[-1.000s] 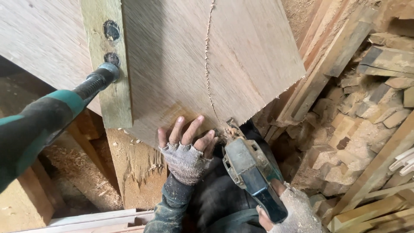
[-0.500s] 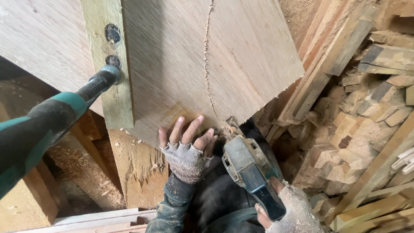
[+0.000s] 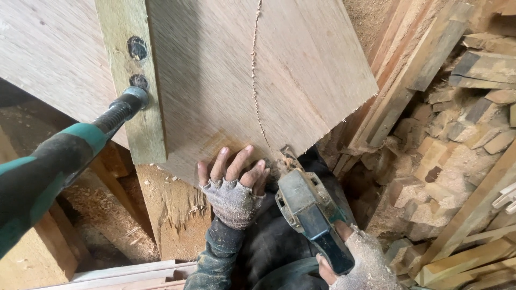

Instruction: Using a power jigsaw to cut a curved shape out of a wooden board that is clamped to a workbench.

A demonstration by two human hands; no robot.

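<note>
Large plywood panel seen from above, tilted, with a thin curved cut line run down its face to the near edge. Left hand, in a grey fingerless glove, is pressed flat on the panel's near edge, fingers spread. Right hand, also gloved, is wrapped around the handle of a blue-grey jigsaw, whose front end is set at the panel edge where the cut line ends, just beside the left hand. A green-painted batten with two dark bolt heads is fixed across the panel. A teal-and-black tool handle is seen at left, its metal tip touching the batten. Wood offcuts and sawdust are piled at right.
</note>
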